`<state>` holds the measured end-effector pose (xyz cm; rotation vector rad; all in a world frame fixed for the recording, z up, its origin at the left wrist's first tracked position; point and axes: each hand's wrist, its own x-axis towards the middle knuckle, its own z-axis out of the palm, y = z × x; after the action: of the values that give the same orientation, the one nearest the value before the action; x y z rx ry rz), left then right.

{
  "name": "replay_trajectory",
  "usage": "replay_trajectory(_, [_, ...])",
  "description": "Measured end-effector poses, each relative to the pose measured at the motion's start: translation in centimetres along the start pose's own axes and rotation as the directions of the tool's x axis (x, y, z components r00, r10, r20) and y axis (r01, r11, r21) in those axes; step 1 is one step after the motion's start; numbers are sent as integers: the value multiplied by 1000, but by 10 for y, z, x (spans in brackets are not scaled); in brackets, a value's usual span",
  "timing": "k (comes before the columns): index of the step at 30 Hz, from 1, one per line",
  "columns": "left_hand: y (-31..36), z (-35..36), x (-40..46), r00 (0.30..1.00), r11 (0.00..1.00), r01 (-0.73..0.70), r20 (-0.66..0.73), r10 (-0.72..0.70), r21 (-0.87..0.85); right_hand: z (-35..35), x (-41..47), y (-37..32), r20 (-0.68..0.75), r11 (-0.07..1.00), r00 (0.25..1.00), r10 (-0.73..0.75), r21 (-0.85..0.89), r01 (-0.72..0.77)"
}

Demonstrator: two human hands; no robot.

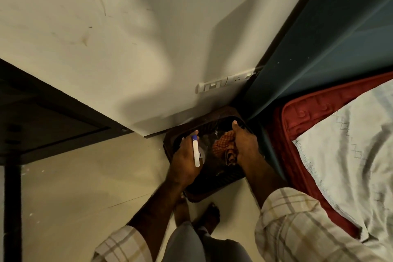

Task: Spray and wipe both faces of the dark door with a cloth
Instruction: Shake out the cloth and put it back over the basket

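A: Down at the wall corner, beside the bed, what is going on over that dark basket?

B: Both hands are over it. The left hand has its fingers wrapped around a small white spray bottle with a blue cap, held above the basket's left rim. The right hand reaches in along the right rim, and its fingers seem to pinch the orange checked cloth that lies bunched in the middle. Whether they have truly closed on the cloth, I cannot tell.

A: And the door?

B: A dark door shows at the far left, well apart from the basket, edge-on to the pale wall. Neither face has been touched by either hand.

A: So this step is gathering the tools. How should it be done well?

B: I would take a full bunch of the cloth, not a corner, so it lifts clear of the basket wall without snagging. Keep the bottle upright with the nozzle pointed away from the bedding. Then stand and turn left towards the door before spraying.
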<state>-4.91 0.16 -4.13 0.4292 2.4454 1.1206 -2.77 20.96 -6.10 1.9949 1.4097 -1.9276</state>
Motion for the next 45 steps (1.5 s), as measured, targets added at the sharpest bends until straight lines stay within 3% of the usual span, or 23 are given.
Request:
replay_trajectory(5, [-4, -3, -1, 996, 967, -51, -63, 69, 250, -1, -6, -1, 55, 998, 997, -50, -40, 52])
replay_trajectory(8, [6, -19, -1, 999, 940, -35, -14, 43, 338, -5, -33, -17, 90, 997, 995, -39, -58, 45])
replay_trajectory(13, [42, -54, -6, 996, 906, -89, 45, 78, 414, -37, -109, -49, 248, 992, 964, -97, 99, 75])
replay_trajectory(15, [74, -73, -15, 993, 961, -114, 48, 105, 253, -58, -144, -61, 383, 980, 914, -137, 187, 68])
replay_trajectory(17, [116, -88, -25, 990, 999, -49, 135, 49, 3, -77, -171, -71, 504, 966, 845, -180, 251, 56])
replay_trajectory(19, [150, -98, -38, 958, 981, 40, 287, 17, -191, -93, -189, -77, 577, 952, 780, -244, 296, 79])
replay_trajectory(21, [165, -101, -44, 948, 946, 61, 314, 44, -318, -105, -195, -82, 580, 935, 749, -320, 322, 150])
replay_trajectory(26, [186, -105, -77, 982, 850, 52, 180, 51, -524, -135, -202, -85, 601, 913, 693, -399, 328, 242])
replay_trajectory(29, [200, -100, -94, 997, 794, 33, 70, 12, -608, -157, -210, -81, 697, 932, 621, -359, 300, 202])
replay_trajectory(30, [207, -99, -99, 1000, 784, 14, 28, 4, -621, -167, -210, -81, 698, 939, 628, -344, 267, 218])
replay_trajectory(33, [223, -105, -108, 1000, 806, -21, -27, 6, -592, -187, -208, -87, 649, 901, 642, -409, 174, 398])
replay_trajectory(36, [238, -113, -115, 987, 891, -161, -67, 146, -424, -204, -206, -98, 721, 806, 537, -438, 50, 590])
replay_trajectory(38, [245, -123, -117, 971, 919, -237, -60, 230, -313, -214, -215, -110, 776, 660, 478, -411, -109, 744])
replay_trajectory(43, [260, -152, -119, 951, 952, -298, 106, 291, 64, -223, -224, -135, 823, 144, 453, -342, -430, 891])
replay_trajectory(45, [270, -159, -119, 959, 945, -272, 136, 249, 184, -224, -230, -140, 847, 121, 451, -280, -435, 892])
